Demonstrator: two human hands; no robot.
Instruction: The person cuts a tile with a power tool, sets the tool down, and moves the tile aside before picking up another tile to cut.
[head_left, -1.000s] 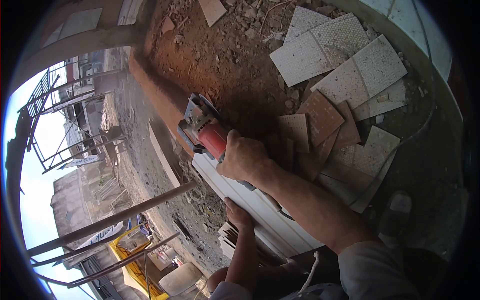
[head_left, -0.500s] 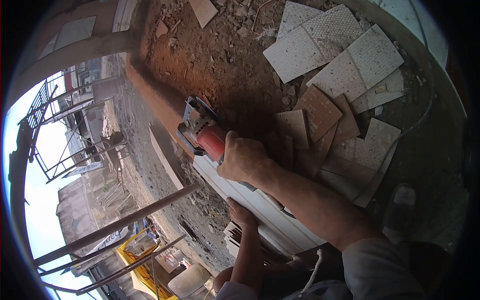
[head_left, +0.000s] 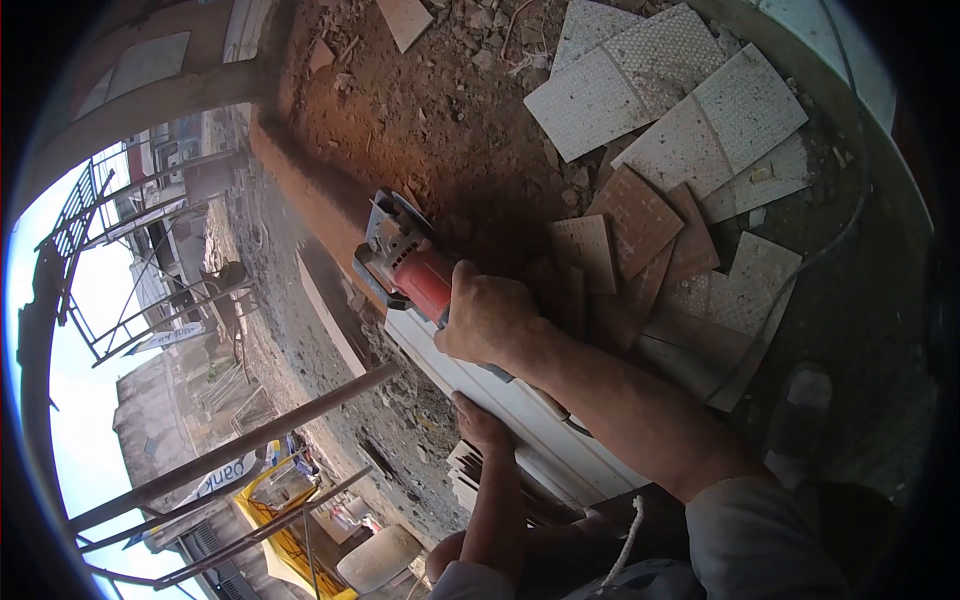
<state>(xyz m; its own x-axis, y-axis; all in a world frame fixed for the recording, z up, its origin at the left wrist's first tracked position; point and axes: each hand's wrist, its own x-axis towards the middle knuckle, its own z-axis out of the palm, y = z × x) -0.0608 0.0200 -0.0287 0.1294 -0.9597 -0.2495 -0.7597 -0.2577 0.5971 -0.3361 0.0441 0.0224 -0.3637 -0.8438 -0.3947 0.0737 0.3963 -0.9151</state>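
Note:
My right hand (head_left: pixel 487 316) grips the body of a red and grey angle grinder (head_left: pixel 405 262), whose disc end sits at the far end of a long white tile (head_left: pixel 530 420). This tile lies on a stack of similar white strips (head_left: pixel 468 478) at the edge of a raised floor. My left hand (head_left: pixel 478 424) presses on the near edge of the white tile, fingers curled over it. Dust hangs around the grinder's disc.
Loose square tiles, pale (head_left: pixel 690 110) and reddish (head_left: pixel 640 225), lie scattered on red dirt and rubble to the right. A dark cable (head_left: pixel 840 240) runs along the right. Left of the edge is a drop to a street, with scaffold poles (head_left: pixel 240 440) and a railing (head_left: pixel 110 210).
The view shifted slightly; the grinder and both hands stay in nearly the same place on the white tile.

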